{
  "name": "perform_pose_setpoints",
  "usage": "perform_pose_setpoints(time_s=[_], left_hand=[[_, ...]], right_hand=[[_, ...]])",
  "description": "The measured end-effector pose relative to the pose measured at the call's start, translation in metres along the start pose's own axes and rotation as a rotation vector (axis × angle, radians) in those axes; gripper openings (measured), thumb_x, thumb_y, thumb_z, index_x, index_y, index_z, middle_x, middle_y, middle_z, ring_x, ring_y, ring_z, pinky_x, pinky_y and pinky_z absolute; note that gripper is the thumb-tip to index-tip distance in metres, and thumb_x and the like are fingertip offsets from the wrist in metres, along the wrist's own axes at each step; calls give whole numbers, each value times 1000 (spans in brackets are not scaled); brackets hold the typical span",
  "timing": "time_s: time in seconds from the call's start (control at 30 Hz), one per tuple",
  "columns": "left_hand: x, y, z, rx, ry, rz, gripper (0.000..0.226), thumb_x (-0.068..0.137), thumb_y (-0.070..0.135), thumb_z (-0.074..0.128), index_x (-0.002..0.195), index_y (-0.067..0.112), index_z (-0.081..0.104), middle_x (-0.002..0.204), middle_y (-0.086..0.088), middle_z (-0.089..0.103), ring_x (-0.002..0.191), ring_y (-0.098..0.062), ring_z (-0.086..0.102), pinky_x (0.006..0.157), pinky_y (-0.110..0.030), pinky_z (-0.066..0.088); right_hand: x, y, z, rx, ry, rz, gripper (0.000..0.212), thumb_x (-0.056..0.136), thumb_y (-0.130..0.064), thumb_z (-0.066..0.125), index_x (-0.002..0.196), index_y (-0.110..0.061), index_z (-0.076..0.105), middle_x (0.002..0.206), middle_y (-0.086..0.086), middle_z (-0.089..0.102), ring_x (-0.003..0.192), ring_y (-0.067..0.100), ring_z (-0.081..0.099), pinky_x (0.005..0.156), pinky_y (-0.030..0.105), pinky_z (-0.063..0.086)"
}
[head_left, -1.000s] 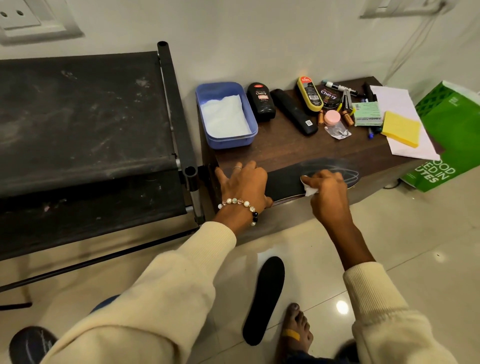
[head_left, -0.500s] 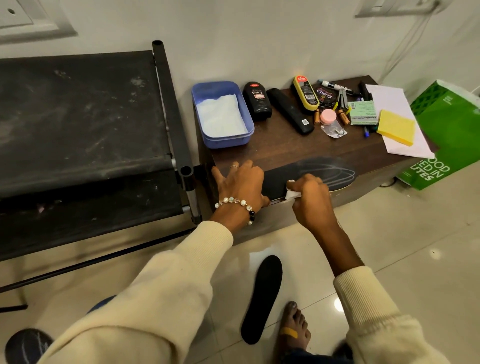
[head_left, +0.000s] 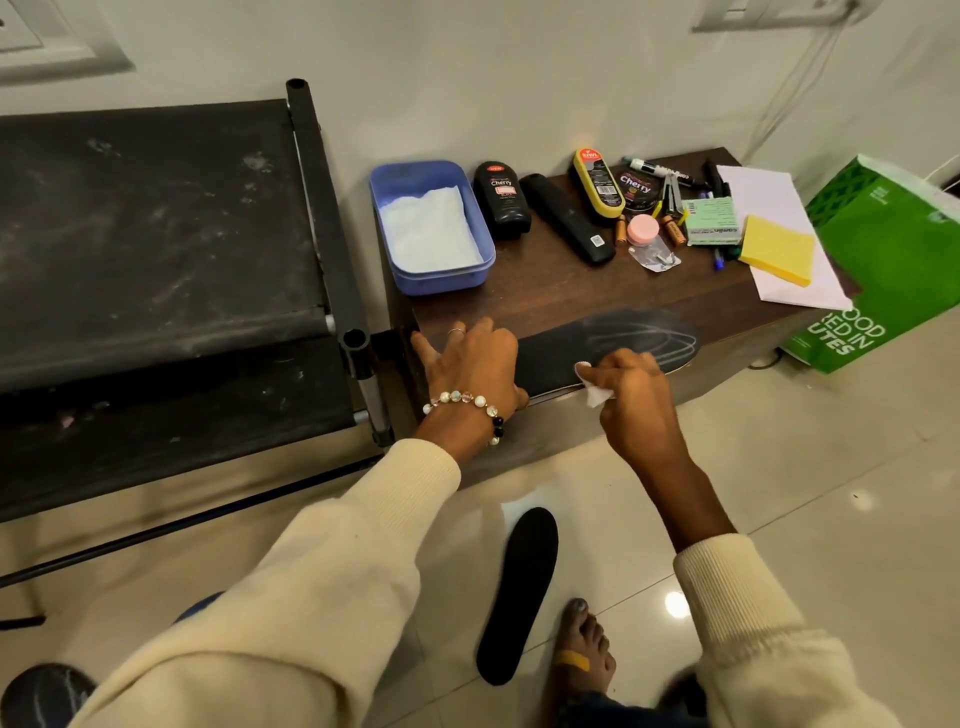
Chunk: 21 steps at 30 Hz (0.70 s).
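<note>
home room, glossy tiled floor, white wall with switch plates, low wooden table cluttered with shoe polish, pens, notepads, folding cot left

Bench carries blue tub, black polish bottle, remote control, yellow sponge. Green bag stands beside bench end.

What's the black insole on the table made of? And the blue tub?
Insole: likely foam with matte black fabric on top; thin, flat, dull but for shiny streaks near the wipe. Tub: plastic, smooth, slightly glossy, with rounded moulded corners.
</note>
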<state>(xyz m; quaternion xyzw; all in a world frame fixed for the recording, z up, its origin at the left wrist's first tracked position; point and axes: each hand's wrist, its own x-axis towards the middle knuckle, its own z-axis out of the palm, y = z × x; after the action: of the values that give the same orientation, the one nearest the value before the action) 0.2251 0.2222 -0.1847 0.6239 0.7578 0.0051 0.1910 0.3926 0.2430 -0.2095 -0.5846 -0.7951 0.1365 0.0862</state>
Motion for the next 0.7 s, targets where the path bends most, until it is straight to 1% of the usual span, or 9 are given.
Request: perform_pose_setpoints(time_s=[0.07, 0.1, 0.2, 0.3, 0.33, 0.43, 0.5, 0.6, 0.7], left_hand=[[0, 0, 0, -3, 5, 1, 53, 76, 46, 77, 121, 23, 61, 132, 0, 49, 130, -28, 39, 108, -64, 22], [0, 0, 1, 0, 7, -1, 53, 76, 46, 77, 121, 23, 61, 132, 0, 50, 129, -28, 40, 108, -64, 22], [0, 0, 0, 1, 14, -5, 51, 76, 45, 77, 119, 23, 62, 131, 0, 50, 128, -28, 41, 107, -64, 23], [-1, 0, 1, -5, 22, -1, 49, 76, 45, 77, 117, 22, 63, 130, 0, 51, 127, -28, 41, 107, -64, 24], [-1, 0, 1, -8, 20, 0, 49, 76, 45, 77, 117, 22, 63, 130, -1, 51, 127, -28, 41, 107, -64, 23], [-1, -1, 1, -11, 26, 7, 48, 76, 45, 77, 115, 22, 64, 131, -1, 50, 128, -29, 41, 108, -64, 22], [-1, -1, 1, -12, 24, 5, 49, 76, 45, 77, 117, 22, 63, 131, -1, 50, 129, -29, 40, 108, -65, 21], [-1, 0, 1, -1, 21, 2, 50, 76, 46, 77, 118, 23, 63, 131, 0, 50, 129, -28, 40, 108, -64, 22], [0, 1, 1, 9, 12, -1, 51, 76, 46, 76, 119, 23, 62, 131, -1, 50, 129, -28, 40, 108, -64, 24]], right_hand=[[-1, 3, 0, -46, 13, 70, 39, 89, 4, 55, 127, -7, 57, 119, 14, 53, 110, 26, 45, 92, 28, 39], [-2, 0, 2, -75, 9, 51, 39, 90, 3, 55, 128, -7, 56, 120, 13, 53, 111, 25, 45, 92, 27, 40], [-8, -17, 9, -58, -31, -114, 39, 84, 8, 59, 121, -4, 62, 114, 14, 58, 107, 31, 49, 90, 34, 44], [-10, -11, 12, -50, -23, -198, 37, 79, 10, 65, 114, -2, 67, 99, 17, 63, 95, 37, 55, 79, 40, 49], [-10, -5, 9, -65, -2, -170, 37, 82, 9, 63, 117, -4, 65, 101, 16, 63, 97, 36, 54, 81, 39, 48], [-9, 8, 2, -81, 29, 21, 40, 91, 3, 54, 129, -9, 57, 117, 11, 56, 113, 26, 45, 89, 28, 41], [-10, 3, 3, -108, 48, 73, 39, 90, 4, 55, 128, -7, 57, 120, 12, 55, 115, 25, 44, 90, 26, 42], [-12, -15, 6, -55, 26, 0, 35, 88, 5, 56, 121, -3, 61, 116, 14, 56, 112, 27, 47, 90, 28, 42], [-10, -14, 6, -15, -12, -83, 38, 86, 5, 58, 121, -5, 62, 113, 13, 58, 109, 28, 47, 90, 30, 40]])
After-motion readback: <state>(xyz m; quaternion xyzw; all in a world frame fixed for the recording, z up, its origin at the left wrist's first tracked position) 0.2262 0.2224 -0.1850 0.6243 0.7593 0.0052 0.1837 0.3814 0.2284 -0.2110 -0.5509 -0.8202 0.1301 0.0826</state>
